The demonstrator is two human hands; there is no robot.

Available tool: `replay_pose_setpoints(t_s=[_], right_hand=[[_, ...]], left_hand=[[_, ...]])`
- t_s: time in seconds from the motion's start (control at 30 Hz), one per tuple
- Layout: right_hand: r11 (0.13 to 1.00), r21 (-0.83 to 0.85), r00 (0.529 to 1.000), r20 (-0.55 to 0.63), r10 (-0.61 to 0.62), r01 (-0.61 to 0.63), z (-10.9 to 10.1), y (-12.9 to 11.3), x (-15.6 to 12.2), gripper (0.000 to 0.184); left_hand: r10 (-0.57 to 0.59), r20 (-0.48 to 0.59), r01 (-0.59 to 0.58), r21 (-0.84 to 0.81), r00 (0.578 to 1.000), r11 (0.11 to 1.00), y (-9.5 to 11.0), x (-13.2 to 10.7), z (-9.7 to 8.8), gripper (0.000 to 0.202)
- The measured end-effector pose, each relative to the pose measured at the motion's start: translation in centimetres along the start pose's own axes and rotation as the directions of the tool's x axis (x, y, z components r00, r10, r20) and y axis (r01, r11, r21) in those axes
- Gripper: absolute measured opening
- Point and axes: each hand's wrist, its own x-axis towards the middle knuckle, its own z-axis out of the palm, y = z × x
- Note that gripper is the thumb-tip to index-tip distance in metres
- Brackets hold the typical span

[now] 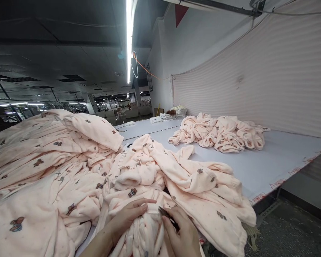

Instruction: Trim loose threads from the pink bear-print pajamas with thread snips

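Pale pink fleece garments printed with small brown bears lie over the near part of the table. My left hand (128, 216) pinches a gathered edge of the garment (147, 233) right in front of me. Close beside it, my right hand (184, 232) is closed around small dark thread snips (171, 218). The tips of the snips touch or nearly touch the pinched edge; whether the blades are apart is hard to make out. Sleeves and body of a pink garment (198, 178) spread away to the right and hang over the table's front edge.
A large heap of the same fleece (53, 153) rises on the left. Another crumpled pile (219, 134) lies farther back on the pale table (275, 153). Folded stacks (178, 112) stand at the far end. A striped cloth sheet (246, 78) hangs along the right.
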Motion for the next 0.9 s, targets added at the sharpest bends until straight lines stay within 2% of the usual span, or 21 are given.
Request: replay_pose_setpoints(t_s=[0.1,0.2,0.33,0.4,0.63,0.73,0.83,0.9], right_hand=[[0.987,-0.129,0.995,-0.002,-0.095,0.094,-0.3,-0.1,-0.3,0.022],[0.941,-0.297,0.986,0.069,-0.149,0.163,-0.8,-1.1,0.0,0.022],[0.905,-0.372,0.966,0.227,-0.126,0.205,-1.9,-2.7,1.1,0.016],[0.911,-0.368,0.96,0.264,-0.091,0.187,-2.2,-3.1,1.4,0.015],[0.989,-0.148,0.977,0.21,0.035,-0.003,-1.9,-2.6,1.2,0.017],[0.988,-0.052,0.981,0.122,0.153,-0.148,-2.8,-1.3,0.3,0.019],[0.932,-0.01,0.932,0.017,0.362,-0.362,-4.3,1.0,-1.5,0.019],[0.884,0.092,0.888,0.007,0.46,-0.458,-4.8,2.4,-2.7,0.02]], left_hand=[[0.047,-0.033,-0.042,0.129,0.998,0.991,-0.4,0.1,-0.3,0.042],[0.093,-0.04,-0.081,0.238,0.995,0.968,-0.8,0.0,-0.5,0.041],[0.098,-0.022,-0.091,0.22,0.995,0.971,-1.0,-0.1,-0.5,0.04],[0.111,-0.017,-0.103,0.235,0.994,0.966,-1.1,-0.1,-0.6,0.039],[0.133,-0.009,-0.123,0.312,0.991,0.942,-1.5,0.0,-0.5,0.044],[0.141,-0.033,-0.119,0.371,0.99,0.921,-1.2,0.3,-0.8,0.044],[0.169,-0.064,-0.123,0.446,0.984,0.886,-0.2,0.5,-1.1,0.034],[0.196,-0.06,-0.137,0.522,0.979,0.842,0.4,0.4,-0.6,0.03]])
